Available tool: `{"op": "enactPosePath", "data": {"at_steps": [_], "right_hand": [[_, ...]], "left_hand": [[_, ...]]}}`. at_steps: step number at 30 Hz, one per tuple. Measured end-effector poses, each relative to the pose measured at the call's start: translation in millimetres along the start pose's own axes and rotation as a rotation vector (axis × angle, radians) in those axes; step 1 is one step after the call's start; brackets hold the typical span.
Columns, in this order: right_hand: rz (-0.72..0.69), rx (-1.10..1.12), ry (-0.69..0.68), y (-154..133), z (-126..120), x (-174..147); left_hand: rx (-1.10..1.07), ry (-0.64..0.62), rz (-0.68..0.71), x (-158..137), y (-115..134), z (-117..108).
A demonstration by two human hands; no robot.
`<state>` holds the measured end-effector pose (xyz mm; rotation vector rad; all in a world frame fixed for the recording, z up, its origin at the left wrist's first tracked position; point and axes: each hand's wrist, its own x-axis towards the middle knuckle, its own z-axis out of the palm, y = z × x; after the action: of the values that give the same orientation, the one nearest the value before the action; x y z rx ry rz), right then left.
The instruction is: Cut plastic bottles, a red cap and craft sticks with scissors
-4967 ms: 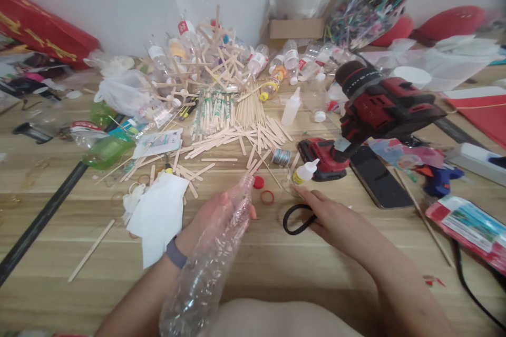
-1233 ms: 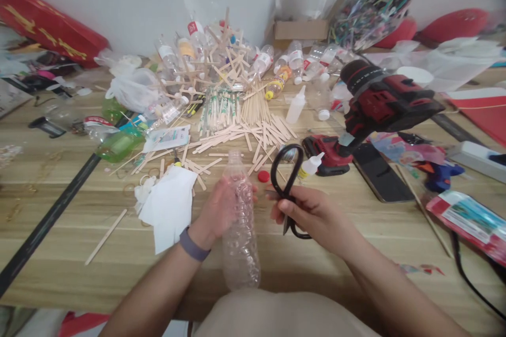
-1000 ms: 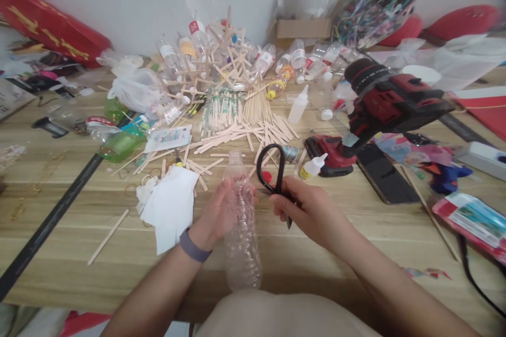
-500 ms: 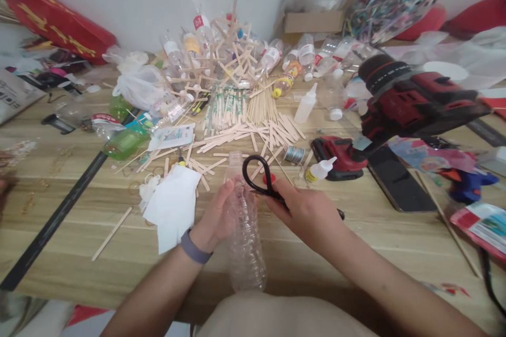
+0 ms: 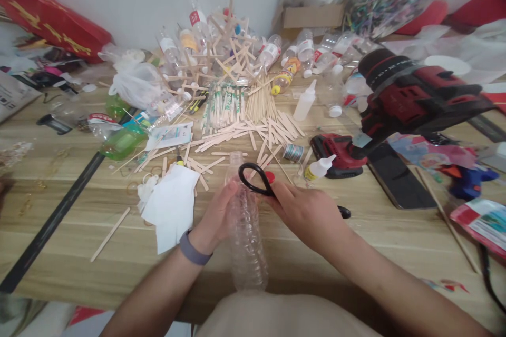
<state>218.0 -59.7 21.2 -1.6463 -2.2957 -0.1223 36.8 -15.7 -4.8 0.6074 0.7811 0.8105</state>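
A clear plastic bottle (image 5: pixel 249 242) stands neck away from me, its base against my body. My left hand (image 5: pixel 221 213) is wrapped around its upper left side, with a grey band on the wrist. In my right hand (image 5: pixel 306 213) I grip what look like black-handled scissors (image 5: pixel 255 189). One handle loop sticks out beside the bottle, and another black end shows to the right of the hand. The blades are hidden by the hand and bottle. A red cap (image 5: pixel 269 176) lies just beyond my right fingers.
A red and black power drill (image 5: pixel 419 95) stands at right, beside a phone (image 5: pixel 399 179). Ahead lie wooden craft sticks (image 5: pixel 233 137), skewers (image 5: pixel 261 102), glue bottles (image 5: pixel 305 101) and a heap of plastic bottles (image 5: pixel 271 52). White paper (image 5: pixel 174 208) and a black strip (image 5: pixel 59 216) lie left.
The black loop has tilted lower and flatter beside the bottle as my right hand turned slightly. More of the black end shows at right. My left hand keeps its hold.
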Motion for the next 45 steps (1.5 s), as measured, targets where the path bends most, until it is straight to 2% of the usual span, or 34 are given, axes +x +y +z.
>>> {"op": "enactPosePath", "data": {"at_steps": [4,7,10,15,17,21,23,28,32,34,36,37,39,41,42,45], "right_hand": [[0.082,0.012,-0.066,-3.2,0.5,-0.5],[0.088,0.010,-0.049,-4.9,-0.3,-0.8],[0.029,-0.056,0.020,-4.0,-1.4,-0.6],[-0.156,-0.129,0.191,-1.1,-2.8,1.0],[-0.168,-0.133,0.208,-1.3,-1.1,1.3],[-0.009,-0.092,0.118,-3.6,3.7,0.4],[0.022,-0.073,0.088,-4.4,4.1,-0.3],[-0.123,-0.116,0.151,-3.7,2.9,-1.3],[0.011,-0.073,0.075,-3.7,6.0,-0.9],[0.025,-0.052,0.067,-4.1,6.6,-0.5],[-0.040,-0.064,0.094,-4.3,6.2,-0.3],[-0.068,-0.078,0.109,-4.3,6.0,-0.3],[-0.062,-0.086,0.104,-4.2,5.9,-0.7],[0.005,-0.068,0.070,-4.5,6.1,-1.2],[0.022,-0.062,0.053,-4.8,6.2,-1.4],[-0.005,-0.093,0.007,-6.1,5.6,-1.4]], "left_hand": [[0.038,-0.016,0.085,-2.8,-0.5,1.5],[0.084,-0.013,0.097,-4.1,-1.3,1.1],[0.109,0.002,0.073,-3.6,-2.0,0.6],[0.062,0.044,0.000,-1.1,-1.9,3.5],[0.067,0.040,0.006,-1.5,-1.7,4.9],[0.098,0.061,0.123,-4.5,-1.4,5.5],[0.089,0.065,0.143,-5.2,-0.5,5.0],[0.023,0.020,-0.119,-3.7,3.0,3.2],[0.098,0.053,0.043,-3.4,5.3,0.0],[0.114,0.030,-0.009,-3.3,7.0,-2.0],[0.103,-0.018,-0.156,-3.3,8.6,-3.2],[0.109,-0.022,-0.168,-3.5,9.1,-3.3],[0.152,0.026,-0.030,-4.2,9.2,-2.4],[0.181,0.079,0.093,-5.0,8.3,-0.9],[0.184,0.082,0.083,-5.3,7.8,-0.3],[0.152,0.047,-0.099,-5.5,6.8,0.7]]}}
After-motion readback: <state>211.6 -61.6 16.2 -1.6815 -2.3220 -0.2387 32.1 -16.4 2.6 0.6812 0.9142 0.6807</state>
